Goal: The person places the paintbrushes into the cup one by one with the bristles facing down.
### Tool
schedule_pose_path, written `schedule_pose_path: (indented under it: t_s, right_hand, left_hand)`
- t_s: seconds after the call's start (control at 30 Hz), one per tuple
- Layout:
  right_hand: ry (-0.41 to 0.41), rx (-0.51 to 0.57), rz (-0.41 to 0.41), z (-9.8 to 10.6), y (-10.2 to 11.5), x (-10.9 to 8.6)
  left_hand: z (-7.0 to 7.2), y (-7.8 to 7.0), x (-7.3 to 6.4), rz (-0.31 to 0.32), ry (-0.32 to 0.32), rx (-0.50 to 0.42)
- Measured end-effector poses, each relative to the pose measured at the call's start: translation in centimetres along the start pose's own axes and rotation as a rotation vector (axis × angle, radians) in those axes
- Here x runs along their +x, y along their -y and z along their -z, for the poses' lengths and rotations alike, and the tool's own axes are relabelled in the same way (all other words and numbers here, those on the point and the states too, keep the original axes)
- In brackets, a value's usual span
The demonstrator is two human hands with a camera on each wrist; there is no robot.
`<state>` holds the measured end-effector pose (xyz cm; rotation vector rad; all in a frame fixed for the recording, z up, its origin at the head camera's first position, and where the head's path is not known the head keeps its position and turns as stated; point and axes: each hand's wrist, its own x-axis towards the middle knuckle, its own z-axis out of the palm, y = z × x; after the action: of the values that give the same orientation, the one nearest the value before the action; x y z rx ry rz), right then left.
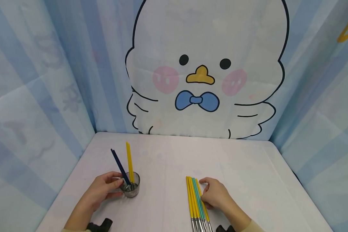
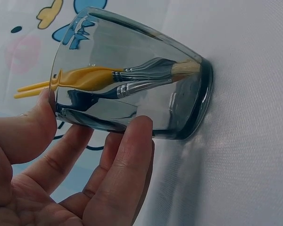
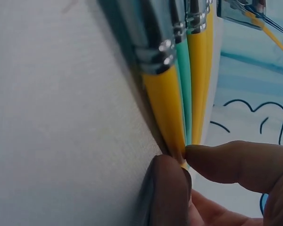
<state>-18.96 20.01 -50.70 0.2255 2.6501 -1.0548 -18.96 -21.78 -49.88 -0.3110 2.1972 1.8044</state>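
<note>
My left hand point(image 1: 103, 187) holds the side of a clear glass cup point(image 1: 131, 190), fingers curled along its wall, as the left wrist view shows. The cup stands upright, with two dark blue paintbrushes point(image 1: 120, 166) and two yellow paintbrushes point(image 1: 129, 161) leaning inside, bristles down. To the right, a row of paintbrushes point(image 1: 193, 199) with yellow and green handles lies side by side, metal ferrules toward me. At the row's right edge my right hand point(image 1: 216, 194) pinches the handle of the outermost yellow paintbrush point(image 3: 165, 103) between thumb and finger.
A white cloth covers the table point(image 1: 162, 154). Striped blue and white curtains point(image 1: 110, 64) enclose it on the left, back and right, a cartoon bird printed on the back one. Black device parts point(image 1: 101, 225) show by both wrists at the near edge.
</note>
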Motion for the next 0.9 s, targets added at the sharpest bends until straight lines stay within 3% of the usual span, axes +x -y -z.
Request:
schedule_pose_path:
  t_s: [0.4, 0.67, 0.9]
  right_hand:
    - [-0.048, -0.077, 0.007, -0.3, 0.6, 0.0]
    - [-0.063, -0.19, 0.041, -0.3, 1.2, -0.3]
    - [-0.029, -0.12, 0.028, 0.2, 1.0, -0.2]
  left_hand:
    - [0.0, 0.0, 0.1, -0.001, -0.004, 0.012]
    - [0.0, -0.1, 0.0, -0.009, 0.008, 0.001]
    - [0.1, 0.2, 0.1, -0.015, 0.012, -0.001]
